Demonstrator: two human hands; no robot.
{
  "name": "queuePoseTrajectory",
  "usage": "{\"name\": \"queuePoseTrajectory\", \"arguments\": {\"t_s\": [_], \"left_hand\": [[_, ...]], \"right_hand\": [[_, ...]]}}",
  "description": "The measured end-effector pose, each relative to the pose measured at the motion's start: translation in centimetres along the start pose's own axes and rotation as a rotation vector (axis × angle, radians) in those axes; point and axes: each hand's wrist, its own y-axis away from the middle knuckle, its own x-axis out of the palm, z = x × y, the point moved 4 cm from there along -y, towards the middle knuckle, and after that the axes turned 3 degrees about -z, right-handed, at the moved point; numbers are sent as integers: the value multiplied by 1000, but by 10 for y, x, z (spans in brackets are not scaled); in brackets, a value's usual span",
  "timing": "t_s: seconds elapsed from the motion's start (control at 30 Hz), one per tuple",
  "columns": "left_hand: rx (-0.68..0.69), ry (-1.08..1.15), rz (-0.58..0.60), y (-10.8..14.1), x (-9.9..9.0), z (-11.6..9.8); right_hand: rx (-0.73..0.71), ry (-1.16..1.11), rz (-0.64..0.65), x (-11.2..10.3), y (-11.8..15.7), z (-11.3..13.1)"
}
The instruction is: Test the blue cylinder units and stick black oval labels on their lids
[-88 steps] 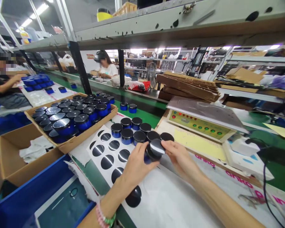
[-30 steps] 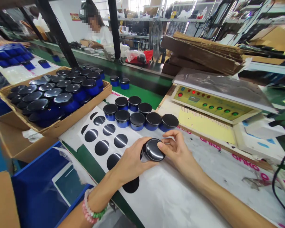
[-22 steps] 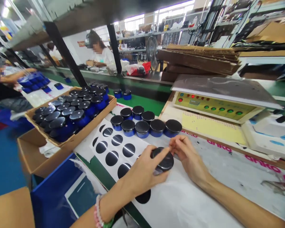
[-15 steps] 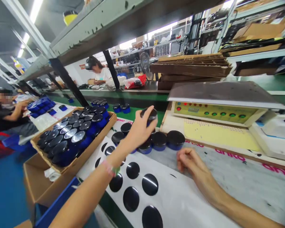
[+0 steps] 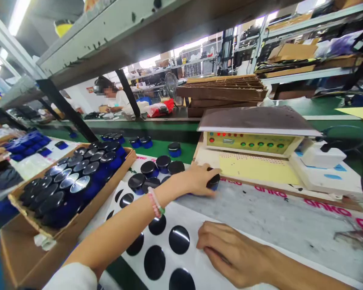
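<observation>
My left hand (image 5: 201, 179), with a beaded bracelet at its wrist, reaches over a group of blue jars with black lids (image 5: 149, 169). Its fingers curve round a jar (image 5: 213, 182) at the right end of the group. Lower down, my right hand (image 5: 226, 249) lies with curled fingers on a white sheet (image 5: 211, 278) bearing black discs (image 5: 179, 239); its fingertips are pressed together, and anything between them is too small to make out. One jar (image 5: 174, 149) stands by itself on the green surface behind the group.
A cardboard box (image 5: 121, 171) full of blue jars stands at the left. Behind on the right are a control panel (image 5: 248, 143) and a white device (image 5: 323, 161). A shelf beam (image 5: 109, 48) crosses overhead. A person (image 5: 111, 96) sits across the bench.
A jar now stands on the green surface, and my left hand has gone from a raised jar to one at the right end. My right hand has moved down onto the disc sheet.
</observation>
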Motion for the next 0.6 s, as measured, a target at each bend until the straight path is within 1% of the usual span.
{"name": "queuePoseTrajectory", "arguments": {"t_s": [0.03, 0.07, 0.1, 0.17, 0.2, 0.23, 0.27, 0.3, 0.37, 0.4, 0.43, 0.5, 0.53, 0.6], "left_hand": [[14, 12, -7, 6, 3, -9], [19, 18, -36, 14, 2, -16], [9, 35, -95, 26, -3, -23], [-60, 107, -260, 60, -17, -31], [-138, 207, -374, 83, -23, -33], [-235, 291, -459, 108, -24, -32], [-340, 338, -493, 133, -19, -31], [-454, 357, -531, 158, -11, -29], [-656, 382, -660, 200, 14, -22], [-722, 405, -713, 214, 28, -19], [-754, 420, -751, 223, 41, -17], [-744, 424, -795, 229, 58, -15], [-721, 413, -801, 228, 62, -15], [-690, 396, -799, 224, 63, -13]], "right_hand": [[-71, 40, 42, 3, 1, 3], [-112, 78, 83, 7, 2, 5], [-128, 110, 125, 9, 3, 5], [-141, 156, 186, 12, 4, 6], [-146, 172, 211, 13, 4, 7], [-147, 182, 237, 13, 4, 10], [-138, 184, 268, 13, 2, 15], [-120, 171, 307, 14, 1, 20], [-46, 119, 395, 19, -4, 30], [11, 96, 427, 22, -6, 35], [79, 82, 447, 26, -9, 38], [227, 91, 463, 35, -15, 40], [290, 109, 471, 40, -18, 40], [370, 140, 516, 48, -23, 40]]}}
